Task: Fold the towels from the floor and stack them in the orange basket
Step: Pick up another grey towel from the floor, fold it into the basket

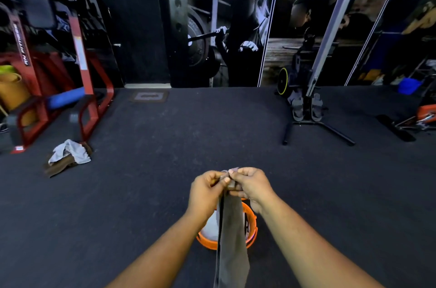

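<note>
Both hands are up front, left hand (207, 189) and right hand (250, 186) pinching the top edge of a grey towel (232, 235) that hangs straight down. The orange basket (250, 228) sits right below them, and a crumpled towel pile (68, 156) lies well off to the left hand's side on the floor.

Upper left of frame: white lettering "AN FITNESS" runs lengthwise down a black upright of the red machine frame (22, 44). Orange basket's (252, 221) black marking partly hidden, unreadable.
</note>
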Motion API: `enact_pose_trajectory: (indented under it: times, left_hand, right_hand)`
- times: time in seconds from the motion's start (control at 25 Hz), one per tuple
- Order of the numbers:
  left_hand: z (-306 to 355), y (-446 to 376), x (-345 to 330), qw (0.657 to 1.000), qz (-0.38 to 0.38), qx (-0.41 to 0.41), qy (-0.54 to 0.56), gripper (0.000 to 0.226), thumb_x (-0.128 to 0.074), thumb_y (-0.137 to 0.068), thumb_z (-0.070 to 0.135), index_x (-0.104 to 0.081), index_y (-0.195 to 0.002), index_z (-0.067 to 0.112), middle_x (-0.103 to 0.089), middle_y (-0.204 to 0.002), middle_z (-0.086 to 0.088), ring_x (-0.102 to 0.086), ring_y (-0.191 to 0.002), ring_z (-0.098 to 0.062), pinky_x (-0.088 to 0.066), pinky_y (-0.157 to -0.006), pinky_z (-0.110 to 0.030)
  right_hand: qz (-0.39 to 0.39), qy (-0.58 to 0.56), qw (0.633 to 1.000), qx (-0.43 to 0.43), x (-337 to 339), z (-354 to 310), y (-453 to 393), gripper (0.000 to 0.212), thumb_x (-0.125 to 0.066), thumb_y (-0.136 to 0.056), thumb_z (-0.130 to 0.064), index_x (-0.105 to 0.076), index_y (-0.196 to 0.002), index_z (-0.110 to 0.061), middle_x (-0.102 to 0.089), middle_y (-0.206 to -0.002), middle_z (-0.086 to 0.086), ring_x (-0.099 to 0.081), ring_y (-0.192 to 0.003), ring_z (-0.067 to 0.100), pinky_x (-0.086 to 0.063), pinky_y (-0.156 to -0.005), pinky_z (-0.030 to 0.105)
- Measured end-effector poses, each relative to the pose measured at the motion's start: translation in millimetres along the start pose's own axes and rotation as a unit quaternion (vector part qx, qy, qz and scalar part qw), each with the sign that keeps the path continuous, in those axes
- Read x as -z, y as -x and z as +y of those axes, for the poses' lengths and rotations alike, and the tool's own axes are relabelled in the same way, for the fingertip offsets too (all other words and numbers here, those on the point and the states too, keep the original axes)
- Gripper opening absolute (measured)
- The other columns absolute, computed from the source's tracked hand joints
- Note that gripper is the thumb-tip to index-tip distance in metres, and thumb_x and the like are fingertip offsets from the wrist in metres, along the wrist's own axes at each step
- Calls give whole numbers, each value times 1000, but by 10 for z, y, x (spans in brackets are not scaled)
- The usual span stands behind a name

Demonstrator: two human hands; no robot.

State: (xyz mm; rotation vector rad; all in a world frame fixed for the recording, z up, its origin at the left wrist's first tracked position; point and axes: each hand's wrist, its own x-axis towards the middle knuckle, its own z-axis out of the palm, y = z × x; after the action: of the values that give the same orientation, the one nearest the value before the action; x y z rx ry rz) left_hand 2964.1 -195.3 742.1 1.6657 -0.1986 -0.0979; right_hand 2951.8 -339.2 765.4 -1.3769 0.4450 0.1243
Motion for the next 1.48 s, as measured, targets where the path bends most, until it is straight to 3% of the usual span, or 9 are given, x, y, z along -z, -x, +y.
enact_pose_trajectory:
  times: [0.2,0.32,0.48,0.6,0.76,0.96,1.16,1.32,1.48]
  left_hand:
    - [29,18,-64,991,-46,-73,-107,30,-84,-83,11,-79,-111,22,-78,-96,16,-73,-98,0,-58,-86,-20]
    - [81,-100,-34,981,-39,-107,-158,24,-79,-88,9,-79,-107,23,-73,-90,27,-72,-95,5,-58,-86,-20]
    - [313,-277,59,978,-80,-127,-143,25,-66,-99,11,-72,-104,35,-77,-100,19,-71,-101,0,-57,-92,-28]
    - [478,-438,119,985,-70,-121,-99,17,-56,-105,16,-69,-99,25,-75,-99,7,-70,-96,-9,-57,-90,-35]
    - [751,-698,312,988,-5,-124,-93,23,-51,-105,31,-62,-101,12,-67,-100,-12,-65,-93,-25,-52,-86,-46]
    - [876,-910,699,961,13,-132,-243,13,-50,-107,25,-62,-106,19,-67,-95,6,-60,-87,-7,-46,-71,-27]
    - [930,-982,623,977,60,-101,-180,19,-47,-109,28,-62,-108,17,-64,-97,3,-60,-88,-14,-49,-75,-35]
    - [1038,-1005,582,986,55,-92,-124,19,-49,-108,32,-64,-108,22,-68,-105,2,-64,-98,-16,-54,-82,-36]
    - [1248,-986,508,995,47,-84,-12,20,-51,-108,31,-69,-114,25,-74,-110,3,-69,-103,-16,-57,-83,-36]
  right_hand:
    - [48,-22,998,24,79,-137,16,18,-67,-99,-11,-58,-115,-9,-75,-97,20,-71,-64,19,-61,-59,35]
    - [14,23,999,39,155,-192,19,15,-55,-103,-11,-65,-115,-10,-73,-89,11,-70,-66,17,-58,-62,32]
    - [-13,119,975,189,295,-239,-50,21,-54,-104,-14,-74,-104,-6,-65,-77,0,-60,-70,11,-50,-65,23]
    - [-48,290,903,312,441,-211,-119,23,-67,-93,-45,-67,-84,-24,-57,-83,-7,-54,-82,7,-48,-74,28]
    - [-43,611,750,251,727,-221,-211,34,-62,-91,-61,-61,-82,-29,-45,-97,-9,-39,-106,14,-39,-91,40]
    - [118,591,689,403,1085,-544,-168,24,-53,-100,-47,-64,-100,-25,-53,-106,-6,-49,-106,19,-45,-87,40]
    - [93,411,809,410,934,-957,-169,9,-65,-99,-23,-62,-91,-22,-66,-84,-7,-61,-77,9,-51,-68,38]
    - [88,197,905,368,849,-1041,-214,22,-67,-98,-12,-58,-107,-30,-70,-90,0,-68,-88,15,-52,-78,31]
    - [75,-45,935,345,779,-1123,-168,41,-73,-94,-26,-54,-131,-25,-75,-95,-9,-69,-95,6,-56,-86,27]
